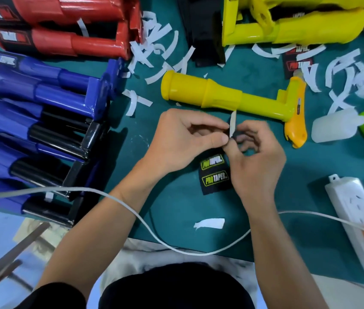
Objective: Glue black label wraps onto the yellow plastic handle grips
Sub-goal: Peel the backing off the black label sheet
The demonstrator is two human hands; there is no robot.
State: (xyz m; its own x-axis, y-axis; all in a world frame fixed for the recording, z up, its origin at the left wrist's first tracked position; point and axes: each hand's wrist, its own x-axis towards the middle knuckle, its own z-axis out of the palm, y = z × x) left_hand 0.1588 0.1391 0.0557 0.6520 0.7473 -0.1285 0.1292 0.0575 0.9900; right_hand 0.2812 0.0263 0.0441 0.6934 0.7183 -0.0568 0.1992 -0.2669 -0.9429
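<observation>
The person's left hand [185, 134] and right hand [254, 159] are meeting over the dark green table [176, 208]; both are pinching the top edge of a flat black label wrap [214, 177] with yellow-green words on it; a thin white paper strip [232, 122] is sticking up between the fingertips; I think it is the backing peeling off, but I cannot tell which hand is holding it; the rest of the label is lying flat on the table under the hands; the long yellow plastic handle grip [221, 94] is lying on its side just past the hands with no label on it, so I am guessing this one is only getting started; the strip has to come off, then the label has to go round the grip and get stuck down; more yellow grips [288, 30] are waiting at the far side, and piles of blue plastic grips [31, 97] and red plastic grips [65, 30] are sitting on the left; a soft white squeeze bottle [330, 128], maybe the glue, is lying off to the right; a yellow-orange craft knife [297, 112] is touching the grip's bent end; white paper scraps [158, 47] are lying all over; a white cable [199, 253] is lying across the left arm and could be getting in the way.
</observation>
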